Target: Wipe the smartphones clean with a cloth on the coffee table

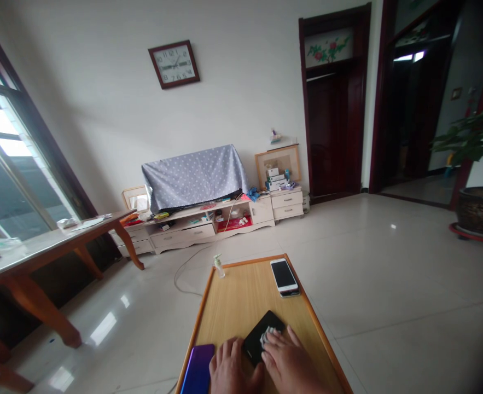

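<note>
Black smartphone (pixel 261 342), laid flat on the wooden table (pixel 228 312) at 12 o'clock from the wrists, long axis angled 8-to-2! Crumpled pale cloth (pixel 268 336) pinned there under the right hand (pixel 288 364), fingers spread wide; left hand (pixel 228 369), fingers loosely curled, parked at the near edge, seemingly for bracing. Purple phone (pixel 198 369) left at 9 o'clock, white phone (pixel 283 275) at 1, pump bottle (pixel 219 266) at 11, TV cabinet (pixel 196 232) far off at 12!

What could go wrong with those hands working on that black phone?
The glossy purple smartphone lies beside the left hand at the edge of the light wooden table, so a nudge might push it onto the hard tiled floor. The right hand presses a whitish cloth on the black smartphone, which could slip. The small clear pump bottle might tip if bumped.
</note>
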Demonstrator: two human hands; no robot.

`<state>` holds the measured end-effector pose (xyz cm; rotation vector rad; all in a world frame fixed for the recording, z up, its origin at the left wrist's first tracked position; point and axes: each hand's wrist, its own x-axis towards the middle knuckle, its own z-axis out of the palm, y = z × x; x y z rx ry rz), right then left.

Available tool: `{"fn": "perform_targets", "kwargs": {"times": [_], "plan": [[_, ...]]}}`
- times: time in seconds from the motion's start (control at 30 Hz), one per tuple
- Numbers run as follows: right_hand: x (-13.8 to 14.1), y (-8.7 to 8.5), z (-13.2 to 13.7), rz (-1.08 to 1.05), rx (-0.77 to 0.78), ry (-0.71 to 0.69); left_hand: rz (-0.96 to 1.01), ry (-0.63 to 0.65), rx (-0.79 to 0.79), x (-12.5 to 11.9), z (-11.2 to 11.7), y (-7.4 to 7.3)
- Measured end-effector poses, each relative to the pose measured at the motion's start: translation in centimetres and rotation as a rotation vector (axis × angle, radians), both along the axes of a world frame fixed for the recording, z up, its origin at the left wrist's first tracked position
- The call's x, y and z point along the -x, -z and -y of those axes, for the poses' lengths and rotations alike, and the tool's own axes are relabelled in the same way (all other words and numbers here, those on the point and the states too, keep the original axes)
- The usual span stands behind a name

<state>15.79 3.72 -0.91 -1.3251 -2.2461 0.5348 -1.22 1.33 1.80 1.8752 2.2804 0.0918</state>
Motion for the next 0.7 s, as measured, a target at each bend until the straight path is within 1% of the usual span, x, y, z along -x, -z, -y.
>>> {"fn": "perform_targets", "kwargs": {"times": [0.1,0.2,0.27,0.4,0.47,0.57,0.63,0.7], "plan": [[-1.0,0.1,-1.1,0.055,-0.023,0.097,-0.013,-0.006,-0.012,-0.1,0.0,0.2],[-0.9,0.2,-1.1,0.076,-0.027,0.114,-0.011,-0.001,-0.018,0.0,0.0,0.3],[-0.1,0.2,-0.4,0.063,-0.010,0.077,-0.004,-0.003,-0.030,0.0,0.0,0.2],[1.3,0.1,0.9,0.059,0.074,-0.070,0.008,0.015,0.000,0.2,-0.1,0.2],[1.3,0.1,1.0,0.039,0.071,-0.089,0.002,0.010,0.000,0.2,-0.1,0.3],[0.3,0.1,0.2,0.004,0.009,-0.002,-0.001,-0.001,-0.029,0.2,-0.1,0.5],[-0.6,0.3,-0.5,0.019,-0.024,0.067,-0.002,-0.003,-0.046,0.1,-0.1,0.7],[-1.1,0.5,-1.1,0.046,-0.039,0.105,-0.004,-0.006,-0.053,0.1,-0.1,0.7]]}}
